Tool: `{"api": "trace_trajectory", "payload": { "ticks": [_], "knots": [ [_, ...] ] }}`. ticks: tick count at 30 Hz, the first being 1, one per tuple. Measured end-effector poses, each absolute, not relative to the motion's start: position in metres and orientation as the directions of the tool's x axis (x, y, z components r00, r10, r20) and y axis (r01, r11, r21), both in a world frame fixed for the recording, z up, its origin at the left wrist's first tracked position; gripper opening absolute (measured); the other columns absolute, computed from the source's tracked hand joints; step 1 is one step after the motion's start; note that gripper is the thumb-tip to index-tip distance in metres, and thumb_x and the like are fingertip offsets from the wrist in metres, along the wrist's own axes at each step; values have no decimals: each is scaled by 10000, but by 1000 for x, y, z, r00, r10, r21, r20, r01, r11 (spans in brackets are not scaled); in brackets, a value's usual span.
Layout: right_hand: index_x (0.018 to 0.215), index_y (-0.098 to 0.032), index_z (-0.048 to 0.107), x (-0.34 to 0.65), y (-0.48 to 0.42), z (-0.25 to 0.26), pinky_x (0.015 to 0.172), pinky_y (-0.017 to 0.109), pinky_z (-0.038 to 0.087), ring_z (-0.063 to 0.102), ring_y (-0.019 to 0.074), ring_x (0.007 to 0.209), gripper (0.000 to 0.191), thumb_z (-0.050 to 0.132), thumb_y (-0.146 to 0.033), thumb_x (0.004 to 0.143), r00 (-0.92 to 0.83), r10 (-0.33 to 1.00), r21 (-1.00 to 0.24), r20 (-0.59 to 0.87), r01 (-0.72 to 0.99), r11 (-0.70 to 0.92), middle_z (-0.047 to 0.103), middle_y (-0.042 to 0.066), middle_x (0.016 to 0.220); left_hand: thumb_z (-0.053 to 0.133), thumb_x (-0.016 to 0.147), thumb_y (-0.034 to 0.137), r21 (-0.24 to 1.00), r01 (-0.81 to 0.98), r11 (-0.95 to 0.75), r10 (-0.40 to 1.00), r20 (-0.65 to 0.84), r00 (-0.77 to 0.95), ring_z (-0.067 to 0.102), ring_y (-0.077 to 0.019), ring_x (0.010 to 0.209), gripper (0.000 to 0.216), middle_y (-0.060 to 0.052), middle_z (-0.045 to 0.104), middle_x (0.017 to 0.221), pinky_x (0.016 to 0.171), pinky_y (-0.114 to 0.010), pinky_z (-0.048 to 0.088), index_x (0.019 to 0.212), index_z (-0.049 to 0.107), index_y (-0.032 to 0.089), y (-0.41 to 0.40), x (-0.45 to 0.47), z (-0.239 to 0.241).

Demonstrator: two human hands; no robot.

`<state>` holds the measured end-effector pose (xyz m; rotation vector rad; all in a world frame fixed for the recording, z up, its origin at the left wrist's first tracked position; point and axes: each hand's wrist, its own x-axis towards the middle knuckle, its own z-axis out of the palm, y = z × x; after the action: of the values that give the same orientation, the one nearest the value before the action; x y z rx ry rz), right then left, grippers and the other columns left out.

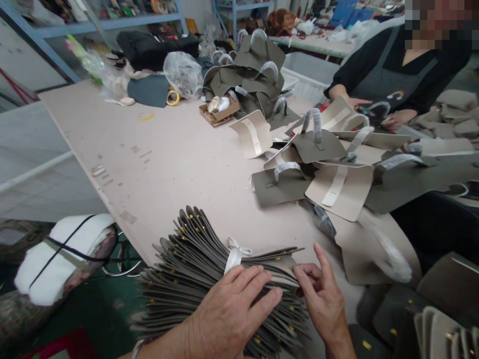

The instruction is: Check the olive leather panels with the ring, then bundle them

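A thick fanned stack of dark olive leather pieces [187,259] with small gold studs lies at the near edge of the table, tied with a white ribbon [235,255]. My left hand [232,309] rests flat on top of the stack, fingers stretched out beside the ribbon. My right hand [324,294] is at the stack's right end, thumb and fingers curled and pinching at the edge of the top pieces, index finger raised.
Olive and beige bag panels with wrapped handles [318,164] spread across the beige table [157,164]. A second person in a dark apron [396,75] works at the far right. A small cardboard box [219,112], tape rolls and plastic bags sit further back. A padded stool [63,254] stands left.
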<state>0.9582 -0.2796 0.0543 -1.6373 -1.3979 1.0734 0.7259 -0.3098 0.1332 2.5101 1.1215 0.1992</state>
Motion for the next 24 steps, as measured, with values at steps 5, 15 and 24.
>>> {"api": "trace_trajectory", "payload": {
  "ticks": [5,15,24],
  "knots": [
    [1262,-203,508,958,-278,53,581,235,536,634,151,662,523,614,-470,825,89,982,-898,-166,398,-188,661,29,822,514,872,403,357,683,-638,738,28,675,433,-279,1276,551,-121,480,1398,1031,-424,374,1366,413,180,-310,726,130],
    [954,-184,621,959,-291,41,561,246,547,625,172,655,353,623,-499,793,171,979,-906,-109,389,-169,655,48,808,452,929,278,275,693,-666,740,134,659,471,-255,1235,417,-92,544,1332,992,-378,402,1339,458,200,-310,726,124],
    [1218,-155,570,961,-287,41,596,277,561,670,193,655,585,586,-562,798,204,966,-905,-162,360,-227,715,103,970,497,914,326,229,725,-649,761,176,625,480,-240,1238,436,-95,534,1349,998,-349,416,1331,460,205,-310,727,121]
  ]
}}
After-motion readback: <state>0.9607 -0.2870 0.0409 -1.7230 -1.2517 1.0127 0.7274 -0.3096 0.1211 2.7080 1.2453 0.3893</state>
